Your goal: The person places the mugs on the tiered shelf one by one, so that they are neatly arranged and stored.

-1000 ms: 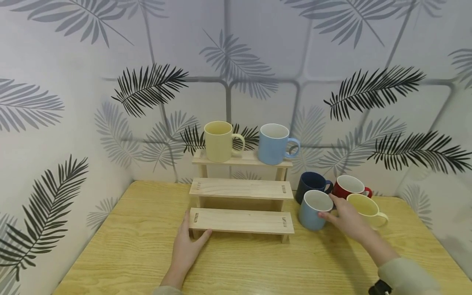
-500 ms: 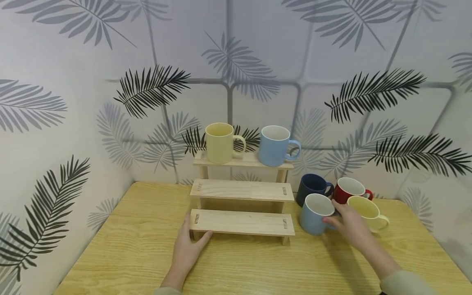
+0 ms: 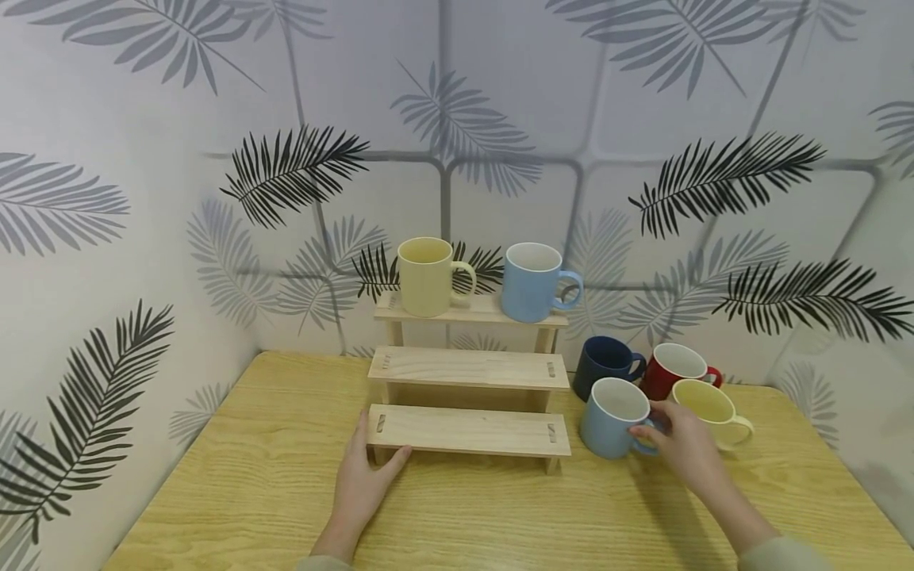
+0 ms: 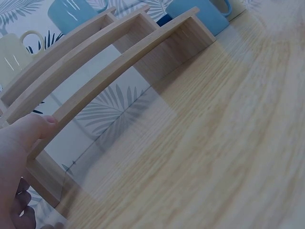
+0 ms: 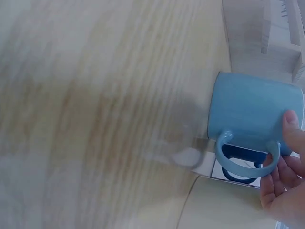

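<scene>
My left hand [image 3: 360, 482] grips the left end of the lowest step of a three-tier wooden display rack [image 3: 467, 430]. In the left wrist view its thumb lies on that step's front edge, with the other fingers curled beside the side panel. At the rack's right, my right hand [image 3: 687, 446] holds a grey-blue mug [image 3: 607, 428] by its handle side. The right wrist view shows the thumb against the mug's wall [image 5: 252, 107] and fingers behind the handle [image 5: 232, 167]. The mug stands upright on the table.
On the top tier stand a yellow mug [image 3: 424, 281] and a light blue mug [image 3: 530, 285]. A navy mug [image 3: 596, 369], a red mug [image 3: 674, 373] and another yellow mug [image 3: 714, 412] crowd behind the held one. The patterned wall [image 3: 493, 111] rises behind the table [image 3: 457, 523].
The grey-blue mug has come slightly nearer and turned, so its handle now shows at the right. My right hand has shifted down from the rim toward the handle. My left hand stays put.
</scene>
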A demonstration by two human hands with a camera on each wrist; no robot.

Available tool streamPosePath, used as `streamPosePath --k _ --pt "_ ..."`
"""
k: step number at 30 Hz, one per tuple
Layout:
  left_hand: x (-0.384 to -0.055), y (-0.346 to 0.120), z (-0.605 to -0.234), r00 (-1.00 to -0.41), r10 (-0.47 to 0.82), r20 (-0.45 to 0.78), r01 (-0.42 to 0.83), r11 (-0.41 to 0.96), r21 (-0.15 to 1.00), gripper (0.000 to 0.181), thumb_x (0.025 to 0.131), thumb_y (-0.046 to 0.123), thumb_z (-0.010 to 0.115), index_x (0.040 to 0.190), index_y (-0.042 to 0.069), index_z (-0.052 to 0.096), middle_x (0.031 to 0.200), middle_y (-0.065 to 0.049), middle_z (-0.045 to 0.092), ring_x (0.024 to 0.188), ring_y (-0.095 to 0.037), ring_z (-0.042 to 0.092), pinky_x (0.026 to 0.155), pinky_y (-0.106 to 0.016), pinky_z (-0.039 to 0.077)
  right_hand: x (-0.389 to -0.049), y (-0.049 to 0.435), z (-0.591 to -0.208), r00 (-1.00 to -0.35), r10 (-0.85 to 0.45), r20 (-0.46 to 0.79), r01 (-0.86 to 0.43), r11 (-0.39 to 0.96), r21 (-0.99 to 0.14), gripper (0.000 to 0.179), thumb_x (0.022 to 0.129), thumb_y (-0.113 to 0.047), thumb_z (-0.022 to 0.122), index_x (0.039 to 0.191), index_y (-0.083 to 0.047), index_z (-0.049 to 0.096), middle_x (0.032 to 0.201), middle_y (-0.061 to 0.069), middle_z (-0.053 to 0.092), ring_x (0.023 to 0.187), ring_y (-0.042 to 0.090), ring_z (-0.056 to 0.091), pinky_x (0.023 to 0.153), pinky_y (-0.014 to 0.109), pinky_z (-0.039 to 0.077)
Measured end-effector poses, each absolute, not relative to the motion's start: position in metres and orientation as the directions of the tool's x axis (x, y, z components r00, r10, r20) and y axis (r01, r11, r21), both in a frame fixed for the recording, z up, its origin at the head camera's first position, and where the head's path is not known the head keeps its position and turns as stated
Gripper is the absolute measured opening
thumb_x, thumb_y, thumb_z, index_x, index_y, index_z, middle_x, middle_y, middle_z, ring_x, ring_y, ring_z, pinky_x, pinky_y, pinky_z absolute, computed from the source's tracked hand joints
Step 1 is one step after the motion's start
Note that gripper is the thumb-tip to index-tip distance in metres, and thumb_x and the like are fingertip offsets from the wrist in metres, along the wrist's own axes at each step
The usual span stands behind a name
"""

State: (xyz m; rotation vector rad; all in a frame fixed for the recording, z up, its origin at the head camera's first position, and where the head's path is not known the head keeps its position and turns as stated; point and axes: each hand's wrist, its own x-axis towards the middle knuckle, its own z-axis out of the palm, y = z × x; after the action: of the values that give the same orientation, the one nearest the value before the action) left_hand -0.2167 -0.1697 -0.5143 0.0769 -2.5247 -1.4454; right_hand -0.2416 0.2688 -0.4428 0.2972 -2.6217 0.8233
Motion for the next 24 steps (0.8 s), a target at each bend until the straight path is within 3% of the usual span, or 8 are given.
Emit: streamPosePath --k 7,10,14,18,24 --pt "-0.217 -0.169 -0.514 -0.974 -0.147 0.174 0.073 0.52 0.851 0.102 0.083 0.056 0.067 0.154 0.008 0.011 0.154 -0.023 0.019 0.138 -0.045 0.02 0.108 -0.06 0.023 -0.238 0.267 -0.448 -0.901 -0.005 0.433 -0.263 0.8 -0.539 0.038 0.076 -0.012 0.08 0.104 0.008 0.064 0.097 0.023 0.068 0.086 0.035 0.065 0.074 0.045 0.054" --pt "-0.217 -0.169 -0.514 -0.974 -0.146 0.175 0.074 0.522 0.85 0.102 0.083 0.056 0.067 0.154 0.008 0.011 0.154 -0.023 0.019 0.138 -0.046 0.02 0.108 -0.06 0.023 -0.237 0.267 -0.452 -0.871 0.013 0.491 -0.291 0.792 -0.537 0.033 0.074 -0.009 0.081 0.099 0.006 0.067 0.092 0.019 0.07 0.082 0.029 0.066 0.069 0.027 0.054" --pt "-0.217 -0.169 -0.514 -0.973 -0.148 0.175 0.073 0.523 0.849 0.102 0.083 0.056 0.067 0.154 0.009 0.011 0.154 -0.024 0.019 0.138 -0.046 0.02 0.108 -0.06 0.023 -0.237 0.269 -0.459 -0.831 0.033 0.555 -0.321 0.787 -0.527 0.024 0.072 -0.004 0.081 0.092 0.005 0.07 0.084 0.015 0.07 0.072 0.013 0.062 0.061 0.007 0.042" --pt "-0.218 -0.169 -0.515 -0.974 -0.148 0.173 0.07 0.529 0.846 0.102 0.083 0.056 0.066 0.154 0.009 0.011 0.153 -0.024 0.02 0.137 -0.047 0.021 0.107 -0.061 0.024 -0.238 0.272 -0.468 -0.803 0.06 0.593 -0.336 0.776 -0.533 0.018 0.072 0.001 0.08 0.087 0.003 0.071 0.082 0.014 0.071 0.069 -0.002 0.056 0.058 0.005 0.04" --pt "-0.218 -0.17 -0.516 -0.974 -0.145 0.176 0.074 0.53 0.845 0.102 0.083 0.056 0.066 0.154 0.009 0.011 0.153 -0.024 0.019 0.137 -0.047 0.02 0.107 -0.061 0.023 -0.24 0.274 -0.478 -0.816 0.107 0.569 -0.349 0.692 -0.632 0.014 0.077 0.005 0.075 0.09 0.006 0.069 0.092 0.022 0.069 0.074 -0.01 0.053 0.061 0.005 0.043"
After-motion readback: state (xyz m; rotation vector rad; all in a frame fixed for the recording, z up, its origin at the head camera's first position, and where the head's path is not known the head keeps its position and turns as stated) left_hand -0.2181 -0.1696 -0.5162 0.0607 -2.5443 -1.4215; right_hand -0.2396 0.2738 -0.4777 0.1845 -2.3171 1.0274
